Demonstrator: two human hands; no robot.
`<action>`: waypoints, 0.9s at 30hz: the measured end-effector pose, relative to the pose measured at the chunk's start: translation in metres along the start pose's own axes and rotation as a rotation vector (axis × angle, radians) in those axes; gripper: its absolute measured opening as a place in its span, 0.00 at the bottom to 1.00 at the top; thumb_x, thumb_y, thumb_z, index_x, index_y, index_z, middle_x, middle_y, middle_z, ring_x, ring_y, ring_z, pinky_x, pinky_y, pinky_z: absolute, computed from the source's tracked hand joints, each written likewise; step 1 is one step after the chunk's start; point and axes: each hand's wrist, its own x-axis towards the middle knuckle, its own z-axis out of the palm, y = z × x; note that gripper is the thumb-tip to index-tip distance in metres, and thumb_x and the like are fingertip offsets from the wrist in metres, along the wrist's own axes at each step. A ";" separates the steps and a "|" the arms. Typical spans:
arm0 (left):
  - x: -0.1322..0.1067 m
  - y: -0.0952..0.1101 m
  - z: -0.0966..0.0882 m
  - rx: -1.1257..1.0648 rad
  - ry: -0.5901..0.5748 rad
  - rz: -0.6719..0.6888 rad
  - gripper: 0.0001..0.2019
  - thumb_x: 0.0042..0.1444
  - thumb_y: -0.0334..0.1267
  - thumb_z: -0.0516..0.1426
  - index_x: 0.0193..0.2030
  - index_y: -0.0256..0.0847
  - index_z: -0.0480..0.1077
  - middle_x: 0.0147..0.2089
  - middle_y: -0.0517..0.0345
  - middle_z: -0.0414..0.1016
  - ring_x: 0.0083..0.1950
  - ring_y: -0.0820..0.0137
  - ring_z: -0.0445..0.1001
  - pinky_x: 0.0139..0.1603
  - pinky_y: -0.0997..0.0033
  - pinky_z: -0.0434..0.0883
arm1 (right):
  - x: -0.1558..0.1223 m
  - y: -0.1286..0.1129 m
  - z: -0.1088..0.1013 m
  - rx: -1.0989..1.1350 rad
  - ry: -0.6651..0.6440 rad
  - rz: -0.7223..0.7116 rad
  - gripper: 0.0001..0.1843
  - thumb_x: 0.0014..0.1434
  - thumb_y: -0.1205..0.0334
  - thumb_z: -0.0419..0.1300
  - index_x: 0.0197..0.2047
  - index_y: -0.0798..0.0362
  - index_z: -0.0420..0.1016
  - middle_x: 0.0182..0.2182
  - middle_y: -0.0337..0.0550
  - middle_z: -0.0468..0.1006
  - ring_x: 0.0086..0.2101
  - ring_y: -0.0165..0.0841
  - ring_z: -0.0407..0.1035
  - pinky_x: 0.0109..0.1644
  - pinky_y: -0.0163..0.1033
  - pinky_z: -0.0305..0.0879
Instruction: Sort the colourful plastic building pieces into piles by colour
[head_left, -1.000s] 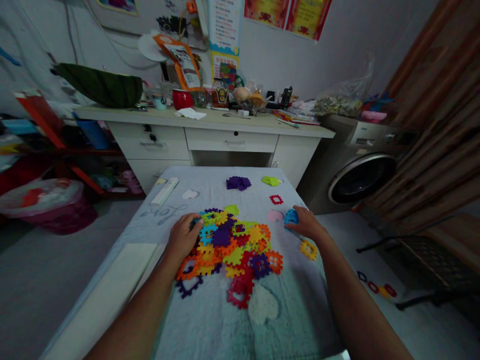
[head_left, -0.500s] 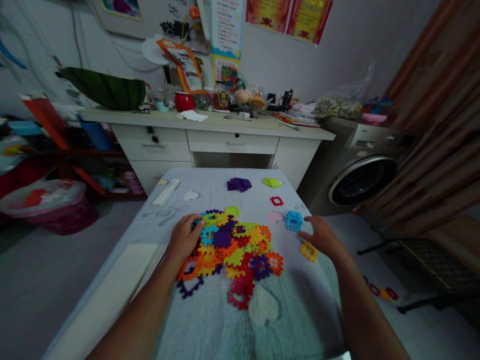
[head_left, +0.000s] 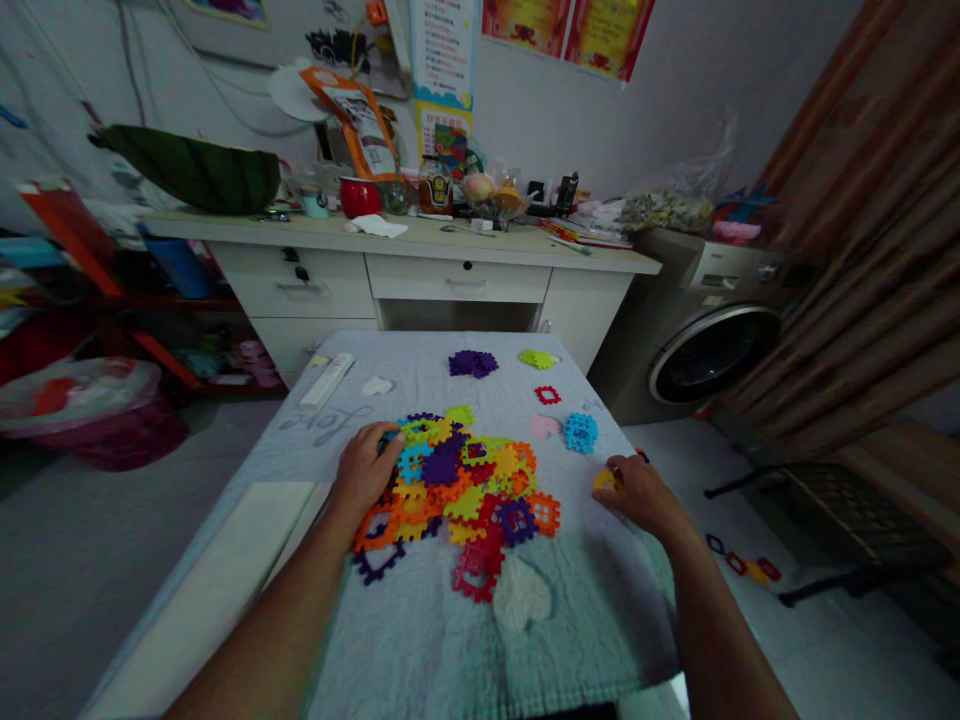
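My right hand (head_left: pixel 637 487) is at the table's right side, its thumb and fingers closed on a yellow interlocking plastic piece (head_left: pixel 606 480), which they partly cover. My left hand (head_left: pixel 366 466) rests at the left edge of a mixed heap of toothed plastic pieces (head_left: pixel 444 462) in purple, orange, lime, red, yellow and blue. Its fingers curl inward over the edge pieces; what lies under them is hidden. Apart from the heap lie a blue stack (head_left: pixel 580 433), a red square frame (head_left: pixel 547 395), purple pieces (head_left: pixel 472 364) and lime pieces (head_left: pixel 537 358).
A pale cloth (head_left: pixel 585 570) covers the table. A white box (head_left: pixel 328 382) lies at its far left, and a long white panel (head_left: pixel 217 580) runs along the left side. Beyond stand a cluttered desk (head_left: pixel 420 245) and a washing machine (head_left: pixel 712 340). Several pieces (head_left: pixel 750 568) lie on the floor at right.
My right hand has moved from beside the blue stack toward me and closed on the yellow piece. My left hand stays at the heap. The view has shifted slightly.
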 end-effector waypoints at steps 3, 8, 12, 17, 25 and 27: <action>0.000 0.001 -0.001 0.000 0.006 -0.002 0.19 0.58 0.52 0.50 0.45 0.42 0.73 0.48 0.52 0.74 0.52 0.61 0.71 0.58 0.59 0.66 | 0.011 -0.007 -0.005 -0.022 0.073 -0.021 0.31 0.52 0.45 0.64 0.55 0.54 0.71 0.49 0.56 0.72 0.51 0.47 0.66 0.55 0.49 0.60; 0.000 0.004 -0.002 0.001 0.018 -0.010 0.19 0.58 0.52 0.49 0.45 0.42 0.73 0.47 0.51 0.75 0.51 0.60 0.72 0.58 0.58 0.67 | 0.057 -0.045 -0.024 -0.077 0.120 -0.091 0.26 0.56 0.50 0.62 0.55 0.51 0.71 0.56 0.55 0.69 0.54 0.49 0.63 0.56 0.52 0.59; 0.001 0.003 -0.001 0.000 0.016 -0.011 0.19 0.58 0.52 0.50 0.45 0.42 0.73 0.48 0.51 0.75 0.52 0.60 0.72 0.57 0.59 0.67 | 0.106 -0.076 -0.028 -0.130 0.092 -0.050 0.22 0.59 0.52 0.58 0.55 0.50 0.70 0.53 0.55 0.72 0.52 0.50 0.65 0.52 0.53 0.60; 0.000 0.000 0.000 0.000 0.003 -0.017 0.19 0.59 0.51 0.50 0.45 0.41 0.72 0.49 0.51 0.74 0.52 0.61 0.72 0.57 0.59 0.67 | 0.149 -0.090 -0.009 -0.146 0.021 0.072 0.25 0.59 0.50 0.57 0.55 0.57 0.69 0.50 0.62 0.73 0.51 0.52 0.67 0.50 0.53 0.62; 0.000 0.002 0.000 -0.004 0.005 -0.017 0.19 0.59 0.51 0.50 0.45 0.41 0.72 0.48 0.51 0.74 0.53 0.61 0.72 0.58 0.59 0.66 | 0.171 -0.091 0.002 -0.107 0.139 0.167 0.24 0.59 0.51 0.58 0.54 0.58 0.68 0.51 0.60 0.72 0.52 0.49 0.67 0.51 0.50 0.63; 0.000 0.002 0.000 -0.001 0.005 -0.024 0.19 0.58 0.51 0.50 0.45 0.41 0.72 0.48 0.51 0.75 0.52 0.61 0.72 0.57 0.58 0.66 | 0.169 -0.084 -0.004 -0.077 0.136 0.188 0.29 0.58 0.46 0.59 0.56 0.56 0.67 0.52 0.60 0.70 0.52 0.50 0.66 0.51 0.49 0.64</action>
